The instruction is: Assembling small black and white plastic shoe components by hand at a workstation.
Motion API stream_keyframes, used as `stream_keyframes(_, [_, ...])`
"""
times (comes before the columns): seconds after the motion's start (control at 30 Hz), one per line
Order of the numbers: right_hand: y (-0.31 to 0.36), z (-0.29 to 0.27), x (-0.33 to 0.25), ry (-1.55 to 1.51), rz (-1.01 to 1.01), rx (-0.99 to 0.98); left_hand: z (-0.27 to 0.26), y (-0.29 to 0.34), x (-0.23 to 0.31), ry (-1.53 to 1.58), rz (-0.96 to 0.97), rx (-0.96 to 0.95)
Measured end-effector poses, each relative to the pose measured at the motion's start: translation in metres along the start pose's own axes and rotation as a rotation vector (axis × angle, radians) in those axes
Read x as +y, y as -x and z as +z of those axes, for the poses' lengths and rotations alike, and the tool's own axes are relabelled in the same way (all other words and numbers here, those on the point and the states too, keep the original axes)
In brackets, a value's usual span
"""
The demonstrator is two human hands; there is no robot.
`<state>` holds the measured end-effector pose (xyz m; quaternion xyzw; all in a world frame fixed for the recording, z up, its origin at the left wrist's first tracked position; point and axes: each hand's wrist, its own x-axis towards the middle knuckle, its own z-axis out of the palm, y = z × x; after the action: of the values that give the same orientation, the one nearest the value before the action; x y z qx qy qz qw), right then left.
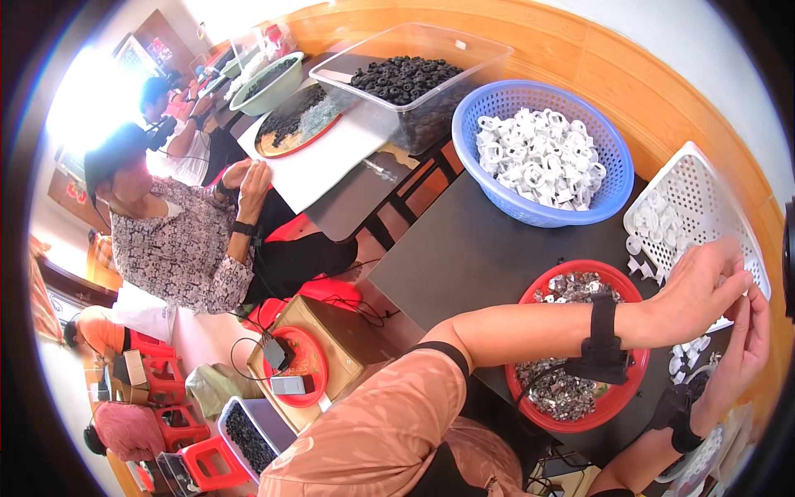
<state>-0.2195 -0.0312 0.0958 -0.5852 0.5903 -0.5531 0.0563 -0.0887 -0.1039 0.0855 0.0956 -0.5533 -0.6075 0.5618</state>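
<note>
The left hand and right hand meet at the fingertips beside a white basket; whether the grip of either is closed on something, I cannot tell (the spot is too hidden). White pieces lie in that basket, with more loose near the right hand. On the table, a red bowl holds shiny metal bits, a blue basket holds more white pieces, and beyond, a clear box holds black ones.

Orange wood panelling backs dark tables, with bright glare far left.
</note>
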Motion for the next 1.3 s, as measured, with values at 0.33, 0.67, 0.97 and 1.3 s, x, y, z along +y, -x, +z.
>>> stream_keyframes(0.33, [-0.001,-0.021,0.018,-0.284,0.113,-0.048,0.004,0.007,0.011,-0.114,0.119,0.002])
stream_keyframes(0.67, [0.001,-0.021,0.013,-0.204,0.079,0.020,0.006,0.010,0.017,-0.138,0.145,-0.001])
stream_keyframes(0.97, [0.002,-0.003,-0.023,-0.291,0.052,-0.081,0.001,0.008,0.013,-0.130,0.039,-0.067])
stream_keyframes(1.3, [-0.001,-0.012,-0.028,-0.388,0.161,-0.121,0.005,0.009,0.009,-0.062,-0.050,-0.107])
